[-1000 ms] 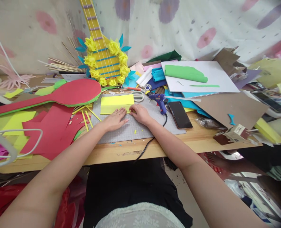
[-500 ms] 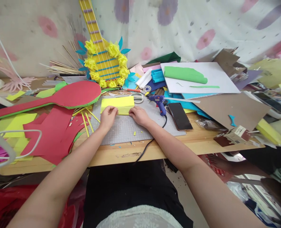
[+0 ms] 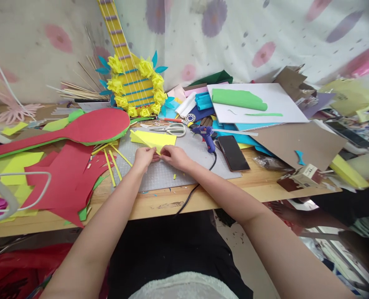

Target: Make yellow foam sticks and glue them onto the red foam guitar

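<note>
A piece of yellow paper (image 3: 155, 138) lies tilted over the grey cutting mat (image 3: 184, 170), its near edge between my two hands. My left hand (image 3: 144, 158) pinches that edge from the left. Close beside it, my right hand (image 3: 175, 157) has its fingers closed on the same edge, the fingertips of both hands almost touching. Scissors (image 3: 175, 130) with pale handles rest just behind the paper. To the right stands a purple glue gun (image 3: 207, 137) with a clear glue stick in its back. Small yellow scraps (image 3: 174, 176) lie in front of my right hand.
A black phone (image 3: 233, 153) lies right of the glue gun, whose cord runs over the table's front edge. Red paper (image 3: 62, 178) and a red guitar-shaped cutout (image 3: 97, 124) cover the left. A yellow flower-trimmed guitar (image 3: 137, 89) leans behind. White board (image 3: 284, 101) holds green paper.
Both hands have drawn together at the paper's near edge, and the paper has turned from flat to angled. More of the scissors shows behind it. The view has shifted slightly.
</note>
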`<state>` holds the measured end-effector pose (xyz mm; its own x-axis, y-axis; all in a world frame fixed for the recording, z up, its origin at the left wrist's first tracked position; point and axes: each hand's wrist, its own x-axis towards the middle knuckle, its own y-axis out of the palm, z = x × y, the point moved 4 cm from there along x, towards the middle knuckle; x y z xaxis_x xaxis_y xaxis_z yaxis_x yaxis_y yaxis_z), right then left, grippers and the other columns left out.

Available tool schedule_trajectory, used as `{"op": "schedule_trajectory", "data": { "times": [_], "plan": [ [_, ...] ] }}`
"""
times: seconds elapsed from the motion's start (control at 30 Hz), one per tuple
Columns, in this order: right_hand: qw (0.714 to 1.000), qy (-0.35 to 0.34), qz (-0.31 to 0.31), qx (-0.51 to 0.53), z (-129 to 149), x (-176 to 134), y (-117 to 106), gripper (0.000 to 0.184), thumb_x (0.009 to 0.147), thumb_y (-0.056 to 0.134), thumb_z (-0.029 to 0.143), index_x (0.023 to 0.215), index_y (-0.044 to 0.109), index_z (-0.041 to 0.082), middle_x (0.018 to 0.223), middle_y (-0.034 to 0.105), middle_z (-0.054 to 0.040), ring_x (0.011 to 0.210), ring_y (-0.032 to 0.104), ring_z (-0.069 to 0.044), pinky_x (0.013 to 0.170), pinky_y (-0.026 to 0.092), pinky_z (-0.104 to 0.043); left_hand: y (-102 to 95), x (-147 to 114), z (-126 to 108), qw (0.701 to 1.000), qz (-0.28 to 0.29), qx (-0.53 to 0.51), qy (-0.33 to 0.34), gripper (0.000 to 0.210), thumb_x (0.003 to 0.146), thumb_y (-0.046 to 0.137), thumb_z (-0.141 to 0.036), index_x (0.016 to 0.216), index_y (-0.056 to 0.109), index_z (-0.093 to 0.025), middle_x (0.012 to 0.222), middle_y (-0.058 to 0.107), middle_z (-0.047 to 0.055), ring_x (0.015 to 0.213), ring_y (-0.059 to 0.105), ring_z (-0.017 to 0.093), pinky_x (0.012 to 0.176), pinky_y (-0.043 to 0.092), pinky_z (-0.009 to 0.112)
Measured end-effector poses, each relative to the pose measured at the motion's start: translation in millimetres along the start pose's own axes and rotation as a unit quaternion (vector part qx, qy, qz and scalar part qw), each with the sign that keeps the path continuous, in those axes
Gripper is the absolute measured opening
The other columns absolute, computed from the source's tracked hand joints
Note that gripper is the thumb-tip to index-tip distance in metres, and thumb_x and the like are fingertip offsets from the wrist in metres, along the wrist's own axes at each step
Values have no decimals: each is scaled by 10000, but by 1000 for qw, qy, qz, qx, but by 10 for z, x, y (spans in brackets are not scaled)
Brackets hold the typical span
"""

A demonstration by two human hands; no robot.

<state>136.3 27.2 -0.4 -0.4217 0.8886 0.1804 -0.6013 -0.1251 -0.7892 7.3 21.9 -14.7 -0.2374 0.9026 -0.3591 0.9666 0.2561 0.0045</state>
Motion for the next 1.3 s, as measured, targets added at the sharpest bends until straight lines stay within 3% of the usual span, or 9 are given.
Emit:
{"op": "schedule_trajectory", "data": {
  "times": [0.07, 0.17, 0.37, 0.53, 0.6, 0.67, 0.8, 1.03, 1.3],
  "plan": [
    [1000, 16, 4, 7, -49, 153, -101, 195, 828, 501, 330, 892, 602, 176, 867, 647, -27, 749, 569, -126, 671, 410, -239, -20, 7, 16, 1000, 5, 1, -6, 156, 777, 535, -106, 624, 566, -99, 522, 619, 65, 564, 659, 187, 619, 567, 327],
    [995, 68, -54, -49, -147, 442, -276, 236, 850, 456, 288, 1018, 577, 174, 972, 649, -44, 869, 583, -157, 751, 423, -273, -36, 6, 10, 1000, 21, 7, -14, 141, 772, 524, -89, 644, 583, -85, 552, 638, 83, 573, 662, 187, 626, 569, 328],
    [979, 122, 44, -158, -157, 808, -106, 453, 700, 621, 223, 1133, 528, 127, 1147, 586, -156, 1024, 560, -261, 825, 438, -352, -118, -23, -31, 999, 28, 13, -18, 107, 726, 558, -77, 627, 599, -84, 593, 661, 109, 636, 677, 208, 672, 567, 335],
    [976, 165, 83, -117, -160, 788, -144, 206, 701, 520, 123, 881, 619, 136, 949, 658, -125, 864, 609, -242, 734, 464, -331, -214, -35, -83, 999, 43, 24, 3, 119, 709, 549, -78, 601, 594, -102, 528, 642, 84, 657, 680, 215, 696, 565, 341],
    [981, 169, 43, -88, -213, 732, -280, 174, 742, 475, 170, 846, 612, 147, 933, 655, -101, 843, 603, -227, 720, 466, -330, -235, -25, -106, 999, 38, 24, 10, 107, 699, 553, -77, 604, 594, -104, 535, 647, 86, 675, 681, 223, 718, 561, 364],
    [983, 178, -39, -4, -293, 652, -435, 190, 772, 446, 217, 869, 596, 153, 922, 647, -76, 819, 596, -207, 709, 469, -326, -237, -4, -124, 999, 29, 15, 18, 92, 694, 560, -76, 614, 600, -98, 559, 657, 93, 691, 681, 222, 742, 553, 369],
    [964, 165, -135, 161, -396, 488, -577, 204, 786, 446, 252, 929, 560, 162, 849, 635, -38, 775, 587, -174, 699, 471, -312, -176, 47, -143, 998, 33, -21, 49, 99, 713, 544, -80, 646, 616, -91, 609, 672, 84, 722, 679, 195, 781, 538, 345],
    [931, 156, -172, 282, -405, 330, -551, 171, 776, 455, 249, 920, 522, 186, 771, 610, -2, 728, 587, -149, 690, 462, -284, -124, 123, -130, 994, 41, -48, 94, 71, 726, 559, -114, 732, 628, -100, 667, 683, 55, 696, 672, 161, 750, 544, 328],
    [924, 174, -181, 290, -558, 257, -471, 156, 774, 471, 285, 893, 515, 194, 728, 606, 2, 720, 593, -155, 701, 467, -295, -140, 189, -105, 996, 12, -34, 87, 9, 683, 615, -118, 686, 609, -113, 635, 662, 36, 593, 644, 138, 598, 548, 270]
  ]
}}
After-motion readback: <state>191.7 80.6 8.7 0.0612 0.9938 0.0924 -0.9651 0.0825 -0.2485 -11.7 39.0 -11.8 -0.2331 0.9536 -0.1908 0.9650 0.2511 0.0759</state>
